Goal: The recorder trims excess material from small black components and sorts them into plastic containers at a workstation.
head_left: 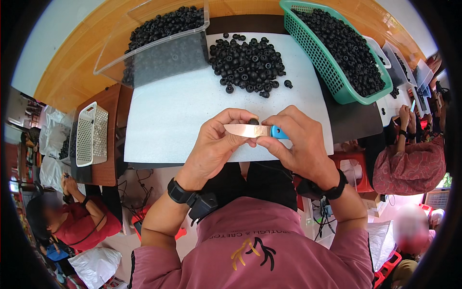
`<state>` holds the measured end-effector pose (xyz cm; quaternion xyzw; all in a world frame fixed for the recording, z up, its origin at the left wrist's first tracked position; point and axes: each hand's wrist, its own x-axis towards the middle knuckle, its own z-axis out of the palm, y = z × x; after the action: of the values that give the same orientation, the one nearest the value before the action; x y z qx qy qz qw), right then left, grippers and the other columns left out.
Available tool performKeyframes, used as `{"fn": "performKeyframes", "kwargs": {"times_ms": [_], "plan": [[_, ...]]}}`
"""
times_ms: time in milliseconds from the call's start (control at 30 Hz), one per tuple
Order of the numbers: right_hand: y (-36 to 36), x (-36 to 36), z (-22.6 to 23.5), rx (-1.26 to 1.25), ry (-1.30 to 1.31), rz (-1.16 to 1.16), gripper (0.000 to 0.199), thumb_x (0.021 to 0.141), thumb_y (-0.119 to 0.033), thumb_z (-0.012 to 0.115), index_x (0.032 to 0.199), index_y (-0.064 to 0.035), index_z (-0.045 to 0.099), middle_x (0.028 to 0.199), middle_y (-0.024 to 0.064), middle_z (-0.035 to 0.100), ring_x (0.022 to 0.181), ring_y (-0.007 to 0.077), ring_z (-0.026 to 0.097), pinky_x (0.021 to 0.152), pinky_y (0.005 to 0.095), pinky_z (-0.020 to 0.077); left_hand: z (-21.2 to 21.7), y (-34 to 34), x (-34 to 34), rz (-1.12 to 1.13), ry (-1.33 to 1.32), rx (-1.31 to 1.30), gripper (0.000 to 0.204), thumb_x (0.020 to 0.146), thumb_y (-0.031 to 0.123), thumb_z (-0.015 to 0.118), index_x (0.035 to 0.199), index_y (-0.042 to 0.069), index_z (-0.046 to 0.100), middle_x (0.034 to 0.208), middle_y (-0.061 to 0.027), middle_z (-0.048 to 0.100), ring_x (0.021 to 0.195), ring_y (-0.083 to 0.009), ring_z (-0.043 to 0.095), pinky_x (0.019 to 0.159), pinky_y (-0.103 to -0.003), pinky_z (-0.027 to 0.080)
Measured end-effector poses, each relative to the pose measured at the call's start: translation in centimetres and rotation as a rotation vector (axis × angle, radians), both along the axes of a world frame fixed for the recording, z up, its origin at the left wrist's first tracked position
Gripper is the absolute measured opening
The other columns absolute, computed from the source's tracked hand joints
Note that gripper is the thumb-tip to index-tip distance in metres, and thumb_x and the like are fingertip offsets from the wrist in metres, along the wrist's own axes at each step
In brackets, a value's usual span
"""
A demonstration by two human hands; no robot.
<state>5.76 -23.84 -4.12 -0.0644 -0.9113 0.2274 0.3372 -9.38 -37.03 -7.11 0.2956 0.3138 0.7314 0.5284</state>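
One knife (pixel 246 130) and one black piece (pixel 253 121), both in grip

Left hand (pixel 211 144), one: thumb and fingers are closing together on the single black piece, which is sitting near the middle of the scene, just above the near part of the white sheet (pixel 163 125). The blade is partly covering these fingertips.

Right hand (pixel 303 137), one: fingers and thumb are clamping on the blue handle (pixel 278 132) of the knife. Its one blade is pointing left, passing just beside the black piece; whether the edge is touching it, one cannot tell.

Wrist straps, two: one (pixel 179 191) is circling the left wrist, one (pixel 340 185) the right.

Pile of black pieces (pixel 248 65), one: it is lying on the far part of the sheet, its pieces overlapping too closely for counting. One stray piece (pixel 288 84) is resting just off its right side.

Large containers at the far side, two: one clear bin (pixel 178 55) is standing left of the pile, one green basket (pixel 329 65) right of it; both are holding many black pieces.

White basket (pixel 98 139), one: it is standing on the brown table (pixel 105 174) at left.

Co-workers, at least two: one in red (pixel 98 219) is sitting at left, one in a patterned shirt (pixel 409 166) at right.
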Motion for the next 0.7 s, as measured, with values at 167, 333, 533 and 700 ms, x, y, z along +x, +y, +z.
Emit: {"fn": "performKeyframes", "kwargs": {"times_ms": [167,333,533,700], "plan": [[0.01,0.01,0.02,0.021,0.011,-0.002,0.03,0.076,-0.028,0.078,0.091,-0.0068,0.063,0.076,0.0068,0.056,0.06,0.0245,0.057,0.049,0.0341,0.043,-0.06,0.0,0.02,0.002,0.016,-0.002,0.031,0.09,0.01,0.064,0.117,-0.003,0.055,0.107,-0.0104,0.062,0.09,-0.0177,0.061,0.081,-0.03,0.051],[-0.02,0.05,0.08,0.037,0.007,-0.009,0.03,0.075,-0.028,0.078,0.091,-0.0067,0.063,0.076,0.0066,0.055,0.06,0.0243,0.056,0.049,0.0342,0.0428,-0.01,0.03,0.04,0.014,0.042,-0.012,0.031,0.09,0.011,0.064,0.117,-0.003,0.055,0.106,-0.01,0.062,0.089,-0.0173,0.061,0.081,-0.03,0.051],[0.07,0.08,-0.02,0.037,-0.005,-0.013,0.03,0.075,-0.029,0.078,0.09,-0.0065,0.064,0.075,0.0065,0.055,0.059,0.0242,0.056,0.049,0.0344,0.0427,-0.2,0.12,0.0,0.02,0.057,-0.018,0.031,0.091,0.011,0.064,0.117,-0.003,0.055,0.105,-0.0099,0.062,0.088,-0.0169,0.061,0.081,-0.029,0.05],[0.12,0.16,0.16,0.021,-0.03,-0.001,0.03,0.075,-0.028,0.078,0.09,-0.0068,0.064,0.075,0.0068,0.056,0.06,0.0245,0.057,0.05,0.0346,0.0432,-0.14,0.01,-0.06,0.025,0.087,-0.008,0.027,0.092,0.008,0.062,0.116,-0.002,0.055,0.104,-0.0099,0.062,0.089,-0.0168,0.06,0.082,-0.03,0.05]]}}
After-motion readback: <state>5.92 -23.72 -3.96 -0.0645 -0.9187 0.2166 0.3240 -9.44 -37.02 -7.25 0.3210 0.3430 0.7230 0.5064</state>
